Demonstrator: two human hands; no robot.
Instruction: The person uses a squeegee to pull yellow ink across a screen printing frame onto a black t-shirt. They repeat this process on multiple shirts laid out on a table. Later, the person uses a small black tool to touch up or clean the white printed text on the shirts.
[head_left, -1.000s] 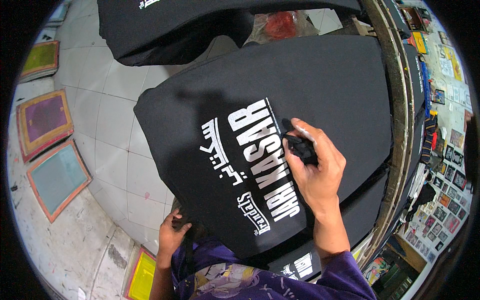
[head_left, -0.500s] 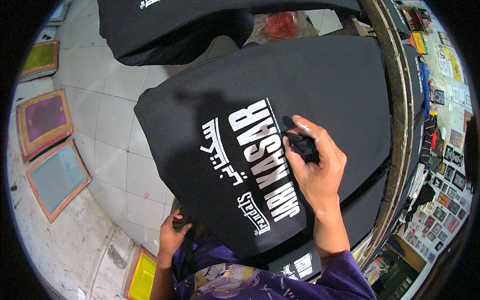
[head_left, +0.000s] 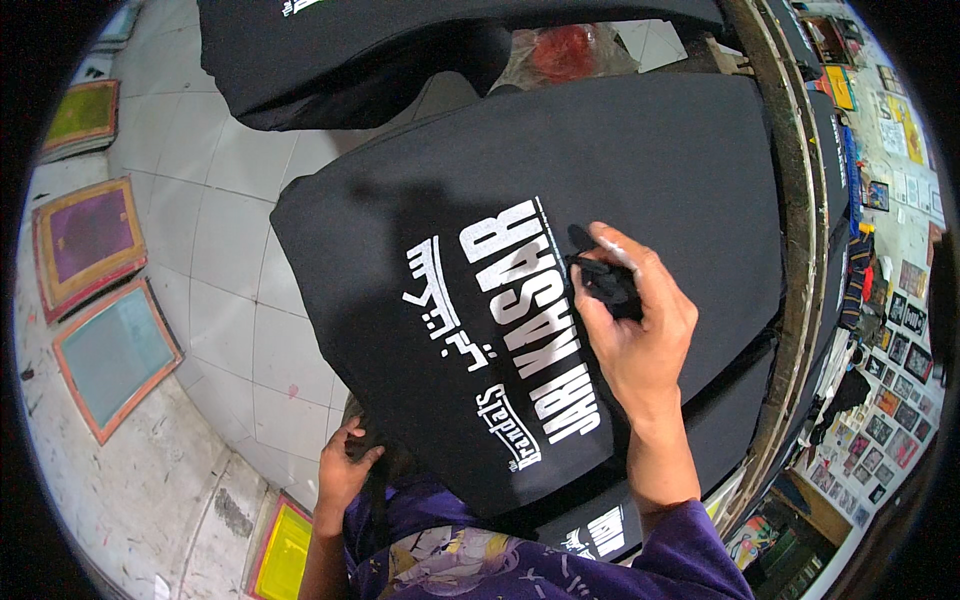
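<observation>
A black T-shirt point(head_left: 660, 160) lies stretched flat over a board in front of me, with white printed lettering point(head_left: 545, 330) across it. My right hand point(head_left: 645, 320) is closed around a bunched black cloth point(head_left: 605, 283), held against the shirt just right of the lettering. White smears mark its index finger. At the lower left, beside the shirt's near edge, my left hand point(head_left: 345, 465) has its fingers curled toward the thumb. Something dark lies between them, too shadowed to make out.
Another black shirt point(head_left: 350, 60) covers a board beyond, and a third point(head_left: 590, 520) lies nearer me. A long rail point(head_left: 790, 200) runs along the right. Framed screens point(head_left: 115, 345) lean at the left. A plastic bag with red contents point(head_left: 560, 55) is beneath the boards.
My right hand has shifted very slightly to the right with the black cloth. My left hand has stayed in place.
</observation>
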